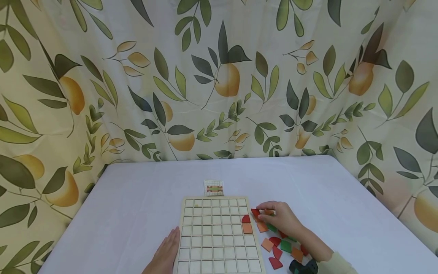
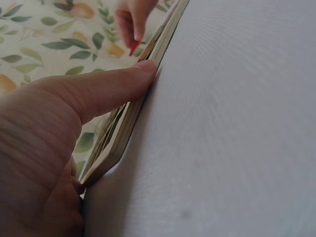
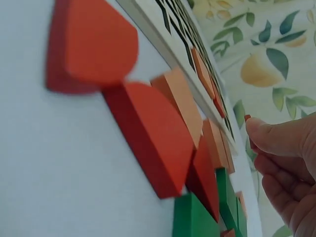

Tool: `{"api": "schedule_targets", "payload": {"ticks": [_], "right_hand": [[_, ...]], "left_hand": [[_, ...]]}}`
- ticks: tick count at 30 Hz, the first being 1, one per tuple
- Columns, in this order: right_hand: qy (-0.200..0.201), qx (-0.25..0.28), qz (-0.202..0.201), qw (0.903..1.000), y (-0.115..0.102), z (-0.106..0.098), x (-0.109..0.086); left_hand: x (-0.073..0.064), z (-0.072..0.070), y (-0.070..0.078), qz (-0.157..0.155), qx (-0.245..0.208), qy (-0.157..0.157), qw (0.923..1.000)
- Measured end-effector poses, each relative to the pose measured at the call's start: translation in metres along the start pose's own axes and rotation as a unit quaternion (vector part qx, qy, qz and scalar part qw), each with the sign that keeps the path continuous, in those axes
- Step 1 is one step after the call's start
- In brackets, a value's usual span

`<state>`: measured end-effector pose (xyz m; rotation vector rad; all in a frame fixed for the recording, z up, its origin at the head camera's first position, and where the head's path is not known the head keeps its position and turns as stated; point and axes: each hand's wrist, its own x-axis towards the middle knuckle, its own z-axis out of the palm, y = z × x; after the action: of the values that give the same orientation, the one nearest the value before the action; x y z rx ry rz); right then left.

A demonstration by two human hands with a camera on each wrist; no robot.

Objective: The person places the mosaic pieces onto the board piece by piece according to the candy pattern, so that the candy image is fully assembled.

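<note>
My right hand [image 1: 280, 217] pinches a small red piece [image 1: 255, 212] between thumb and fingertips, just off the right edge of a wooden grid board [image 1: 207, 240]. Only the tip of that red piece [image 3: 248, 118] shows past the thumb in the right wrist view. Two pieces lie in the board's right column: a red curved one [image 1: 246, 219] and, below it, an orange square [image 1: 247, 228]. Along the board's left edge rests my left hand [image 1: 167, 245], fingers extended. In the left wrist view its thumb [image 2: 116, 84] lies against the board's rim.
Loose red, orange and green pieces [image 1: 286, 246] lie scattered right of the board, partly under my right forearm. A small pattern card [image 1: 213, 188] sits at the board's far edge. A white cloth covers the table [image 1: 137, 198]; a leaf-and-fruit curtain [image 1: 212, 125] hangs behind.
</note>
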<state>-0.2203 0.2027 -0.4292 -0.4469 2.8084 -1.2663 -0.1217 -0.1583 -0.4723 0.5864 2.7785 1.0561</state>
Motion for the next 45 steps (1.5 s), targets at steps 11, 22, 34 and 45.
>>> {"api": "schedule_targets", "payload": {"ticks": [11, 22, 34, 45], "right_hand": [[-0.010, 0.000, -0.036, 0.9993, -0.006, 0.005, -0.017], [-0.024, -0.016, -0.069, 0.9972, -0.011, 0.013, -0.038], [-0.059, 0.037, -0.084, 0.9940, -0.014, 0.017, -0.049], [-0.048, 0.003, -0.112, 0.9925, -0.017, 0.022, -0.055]], "left_hand": [[0.000, -0.003, 0.002, 0.007, 0.013, -0.005, 0.9999], [-0.002, 0.000, 0.001, 0.011, -0.001, 0.009, 0.9999], [-0.003, 0.001, -0.001, 0.024, 0.011, 0.009, 0.9996], [-0.001, -0.001, 0.000, 0.020, 0.029, -0.001, 0.9994]]}}
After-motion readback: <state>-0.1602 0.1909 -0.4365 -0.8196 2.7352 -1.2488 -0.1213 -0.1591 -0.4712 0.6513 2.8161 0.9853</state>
